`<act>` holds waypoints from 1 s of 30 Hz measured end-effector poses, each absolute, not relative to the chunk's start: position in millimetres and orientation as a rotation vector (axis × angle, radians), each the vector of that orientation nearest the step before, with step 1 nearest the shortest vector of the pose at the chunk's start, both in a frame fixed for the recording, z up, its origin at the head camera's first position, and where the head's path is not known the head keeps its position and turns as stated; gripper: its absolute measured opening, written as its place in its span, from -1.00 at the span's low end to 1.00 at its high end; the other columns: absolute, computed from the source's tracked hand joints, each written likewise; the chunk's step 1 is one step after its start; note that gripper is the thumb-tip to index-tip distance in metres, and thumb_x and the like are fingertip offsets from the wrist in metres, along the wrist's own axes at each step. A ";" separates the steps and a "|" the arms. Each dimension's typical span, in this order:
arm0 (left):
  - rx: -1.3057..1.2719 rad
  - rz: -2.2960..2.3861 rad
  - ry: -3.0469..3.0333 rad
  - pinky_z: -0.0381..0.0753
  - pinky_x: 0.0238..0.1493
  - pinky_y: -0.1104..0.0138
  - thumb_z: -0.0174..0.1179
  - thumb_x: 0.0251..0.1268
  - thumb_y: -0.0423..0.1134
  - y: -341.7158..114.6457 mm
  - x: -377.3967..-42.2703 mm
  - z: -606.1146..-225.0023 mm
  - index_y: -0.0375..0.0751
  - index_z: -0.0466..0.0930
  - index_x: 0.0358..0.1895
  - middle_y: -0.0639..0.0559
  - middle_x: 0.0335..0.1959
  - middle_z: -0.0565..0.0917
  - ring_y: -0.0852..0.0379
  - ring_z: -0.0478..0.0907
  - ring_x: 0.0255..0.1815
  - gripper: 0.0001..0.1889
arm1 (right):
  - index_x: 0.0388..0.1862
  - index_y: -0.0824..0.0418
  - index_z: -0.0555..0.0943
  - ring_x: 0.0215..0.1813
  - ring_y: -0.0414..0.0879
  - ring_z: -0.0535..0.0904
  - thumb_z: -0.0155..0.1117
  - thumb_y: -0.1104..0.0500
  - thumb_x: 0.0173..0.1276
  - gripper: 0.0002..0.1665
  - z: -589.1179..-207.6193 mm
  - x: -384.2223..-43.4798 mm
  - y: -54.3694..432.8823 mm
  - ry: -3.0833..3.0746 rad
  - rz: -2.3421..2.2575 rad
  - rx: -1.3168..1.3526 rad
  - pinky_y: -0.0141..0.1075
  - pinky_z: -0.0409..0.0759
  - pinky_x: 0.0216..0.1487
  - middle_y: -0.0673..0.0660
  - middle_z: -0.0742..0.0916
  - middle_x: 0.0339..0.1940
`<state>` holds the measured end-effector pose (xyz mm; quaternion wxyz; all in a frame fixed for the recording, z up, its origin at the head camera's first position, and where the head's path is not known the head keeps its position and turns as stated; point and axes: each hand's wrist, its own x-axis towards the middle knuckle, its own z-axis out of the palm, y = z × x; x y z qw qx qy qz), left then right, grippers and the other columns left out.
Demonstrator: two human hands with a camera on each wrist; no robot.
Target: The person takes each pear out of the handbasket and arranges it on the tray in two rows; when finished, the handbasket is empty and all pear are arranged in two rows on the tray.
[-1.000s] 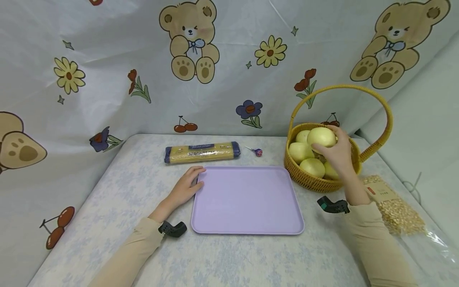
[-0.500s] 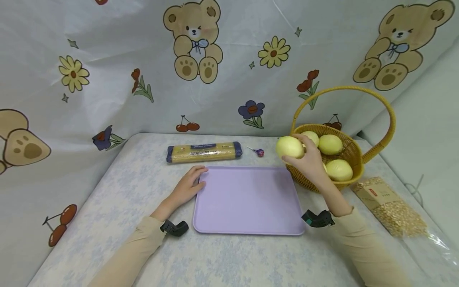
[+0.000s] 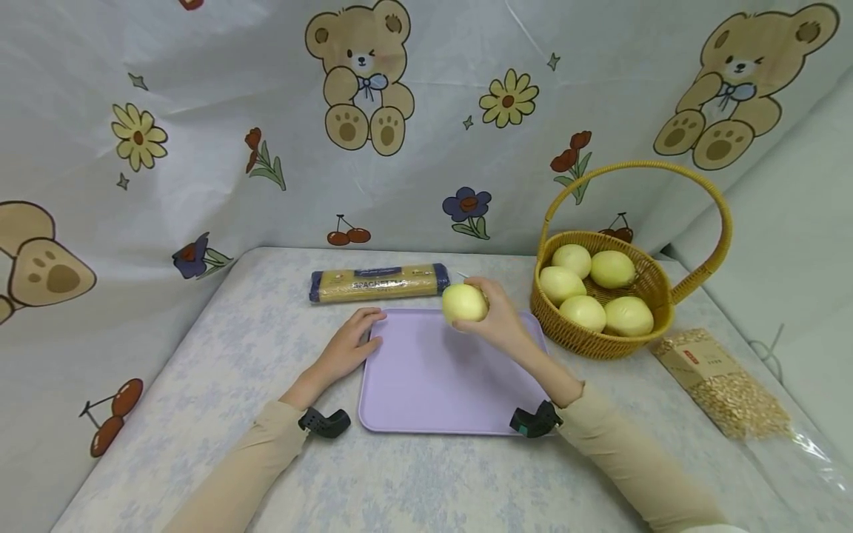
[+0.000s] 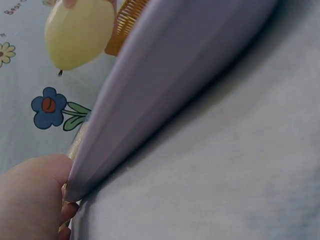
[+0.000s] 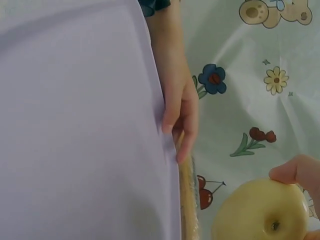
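The right hand (image 3: 496,314) has its thumb and fingers curled round a yellow fruit (image 3: 462,303), up over the back of the purple tray (image 3: 426,385), while the left hand (image 3: 346,348) rests loose fingers on the tray's left edge, and five more fruits (image 3: 561,285) sit in the basket (image 3: 573,342).

it was a cloth-backed corner, the kind of room unclear: a bear-and-flower-print sheet (image 3: 413,192) hung behind a pale blue-patterned tabletop (image 3: 426,481).
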<state>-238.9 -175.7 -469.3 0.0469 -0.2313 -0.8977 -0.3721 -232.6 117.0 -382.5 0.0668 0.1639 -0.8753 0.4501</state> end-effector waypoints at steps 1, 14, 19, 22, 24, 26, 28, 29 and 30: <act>-0.705 -1.129 -2.739 0.28 0.39 -0.08 0.11 0.36 -0.25 -175.6 -239.0 -469.4 -0.24 0.37 0.32 -0.17 0.35 0.34 -0.19 0.29 0.39 -0.52 | 0.22 0.27 0.43 0.14 0.16 0.44 0.51 0.20 -0.07 -0.19 -384.8 -232.3 112.7 -2.642 1.372 0.500 0.08 0.53 0.07 0.30 0.51 0.16; -0.676 -1.133 -2.761 0.27 0.41 -0.03 0.11 0.36 -0.23 -174.8 -239.3 -467.2 -0.23 0.38 0.31 -0.15 0.35 0.34 -0.15 0.30 0.40 -0.53 | 0.16 0.28 0.44 0.06 0.18 0.52 0.53 0.21 -0.09 -0.22 -407.8 -238.9 71.2 -2.763 1.473 0.453 0.04 0.60 0.06 0.33 0.52 0.08; -0.689 -1.128 -2.755 0.29 0.40 -0.04 0.11 0.36 -0.22 -174.6 -238.5 -467.9 -0.23 0.38 0.31 -0.15 0.35 0.35 -0.16 0.31 0.39 -0.53 | 0.19 0.29 0.43 0.06 0.19 0.53 0.54 0.19 -0.08 -0.19 -412.1 -237.7 66.9 -2.785 1.475 0.404 0.05 0.59 0.08 0.35 0.52 0.10; -0.687 -1.124 -2.761 0.29 0.40 -0.03 0.11 0.37 -0.21 -174.8 -238.5 -468.8 -0.22 0.38 0.31 -0.14 0.35 0.35 -0.15 0.30 0.39 -0.53 | 0.19 0.28 0.42 0.07 0.18 0.54 0.54 0.16 -0.07 -0.19 -414.1 -237.4 66.8 -2.792 1.459 0.386 0.04 0.59 0.08 0.34 0.52 0.11; -0.687 -1.124 -2.760 0.28 0.41 -0.03 0.11 0.36 -0.22 -175.3 -239.1 -469.7 -0.22 0.38 0.31 -0.14 0.35 0.35 -0.15 0.30 0.40 -0.53 | 0.20 0.29 0.40 0.06 0.18 0.55 0.54 0.13 -0.05 -0.18 -414.9 -237.3 67.0 -2.799 1.443 0.385 0.03 0.59 0.08 0.34 0.52 0.11; -0.686 -1.127 -2.760 0.27 0.41 -0.03 0.11 0.37 -0.21 -175.7 -240.0 -470.7 -0.22 0.38 0.31 -0.13 0.35 0.34 -0.14 0.29 0.40 -0.53 | 0.22 0.29 0.38 0.06 0.18 0.55 0.53 0.10 -0.02 -0.17 -415.0 -237.1 67.5 -2.808 1.422 0.396 0.03 0.60 0.07 0.35 0.52 0.12; -0.689 -1.130 -2.759 0.27 0.41 -0.03 0.10 0.37 -0.21 -175.8 -240.7 -471.4 -0.23 0.38 0.31 -0.14 0.35 0.34 -0.14 0.29 0.40 -0.53 | 0.21 0.29 0.39 0.06 0.16 0.54 0.51 0.06 0.03 -0.20 -414.7 -237.2 68.4 -2.814 1.392 0.431 0.01 0.60 0.05 0.34 0.53 0.12; -0.689 -1.127 -2.759 0.27 0.42 -0.03 0.10 0.37 -0.21 -175.9 -241.0 -471.4 -0.23 0.38 0.31 -0.14 0.35 0.34 -0.14 0.28 0.41 -0.53 | 0.20 0.28 0.40 0.06 0.15 0.54 0.49 0.04 0.06 -0.22 -414.4 -237.3 68.9 -2.817 1.372 0.452 0.00 0.60 0.05 0.33 0.54 0.11; -0.689 -1.127 -2.760 0.26 0.42 -0.03 0.10 0.37 -0.21 -175.8 -240.9 -471.0 -0.23 0.38 0.31 -0.14 0.35 0.34 -0.14 0.28 0.41 -0.53 | 0.19 0.28 0.42 0.05 0.13 0.54 0.46 0.03 0.10 -0.27 -413.9 -237.4 69.4 -2.820 1.357 0.477 -0.02 0.60 0.04 0.31 0.56 0.11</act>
